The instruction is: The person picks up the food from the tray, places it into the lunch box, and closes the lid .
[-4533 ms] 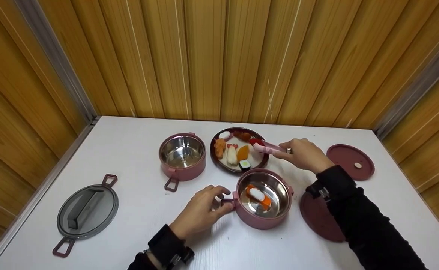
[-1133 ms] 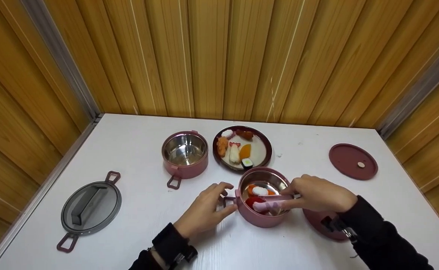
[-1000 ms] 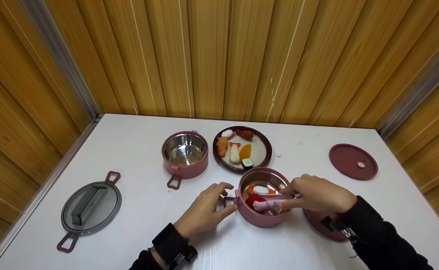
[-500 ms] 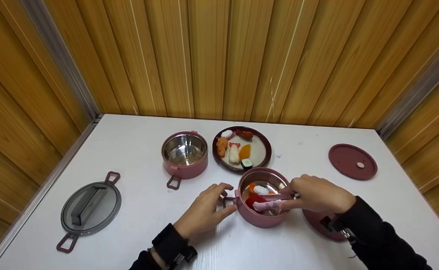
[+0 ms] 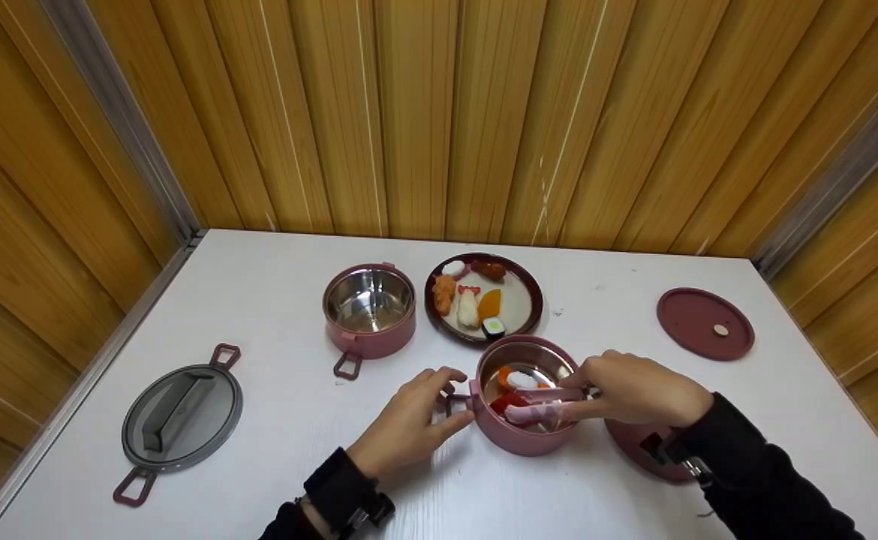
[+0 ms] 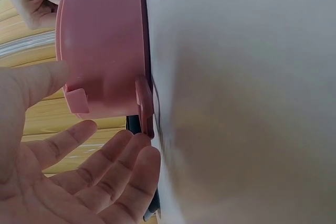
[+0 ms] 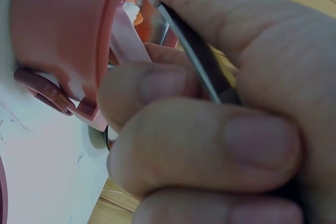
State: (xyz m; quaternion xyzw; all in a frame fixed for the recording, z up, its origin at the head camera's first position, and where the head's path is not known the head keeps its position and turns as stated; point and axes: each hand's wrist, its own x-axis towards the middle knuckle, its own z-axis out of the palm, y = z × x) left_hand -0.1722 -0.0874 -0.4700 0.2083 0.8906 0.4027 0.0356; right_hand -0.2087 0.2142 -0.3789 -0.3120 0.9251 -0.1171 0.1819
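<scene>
A pink steel-lined pot (image 5: 523,442) stands at the front middle. Inside it lie a toy orange-and-white sushi piece (image 5: 520,380) and a red toy food piece (image 5: 508,403), partly covered by pink tongs (image 5: 540,412). My right hand (image 5: 640,388) grips these tongs from the pot's right side, their tips down in the pot beside the red piece. Whether the tips still pinch it I cannot tell. Around the pot's left handle, my left hand (image 5: 407,421) stays with loose, spread fingers; its thumb touches the pot wall in the left wrist view.
Behind stands a plate (image 5: 533,300) of several toy foods, including a sushi roll (image 5: 493,327). A second pot (image 5: 371,343) is left of it. A grey lid (image 5: 214,427) lies far left. Dark red lids (image 5: 690,319) lie at the right, one partly under the right arm.
The right hand has brought the tongs and red piece from the plate into the pot. In the last half second the red piece shifts slightly at the tips; the left hand holds still.
</scene>
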